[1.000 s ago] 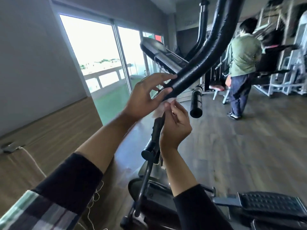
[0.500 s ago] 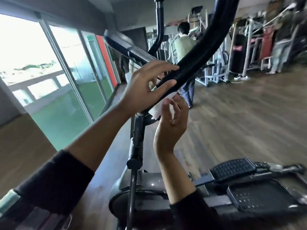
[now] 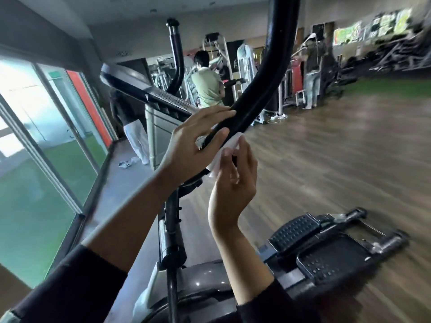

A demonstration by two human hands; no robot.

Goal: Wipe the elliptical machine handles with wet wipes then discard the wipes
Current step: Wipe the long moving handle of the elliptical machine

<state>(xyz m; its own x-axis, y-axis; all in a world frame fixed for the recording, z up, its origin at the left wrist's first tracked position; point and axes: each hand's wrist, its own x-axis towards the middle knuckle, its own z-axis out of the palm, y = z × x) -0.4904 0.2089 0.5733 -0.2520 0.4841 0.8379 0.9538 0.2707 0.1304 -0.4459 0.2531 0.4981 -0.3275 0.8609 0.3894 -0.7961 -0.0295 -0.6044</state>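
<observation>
A curved black padded elliptical handle [image 3: 258, 94] is seen rising from between two raised hands toward the top of the view. The left hand [image 3: 193, 145] is laid against the handle's lower stretch, its fingers nearly straight along the top and its thumb stretched beneath, not clamped. Just right of and below it, the right hand [image 3: 233, 180] is held with curled fingers, by which a crumpled white wet wipe [image 3: 225, 152] is pinched and pressed to the underside of the handle. Below the hands, the dark elliptical body [image 3: 200, 287] and a ridged black foot pedal [image 3: 296, 228] are seen. Beyond the hands, a person in a green shirt [image 3: 207, 87] is seen from behind, on a wooden floor [image 3: 338, 148].
</observation>
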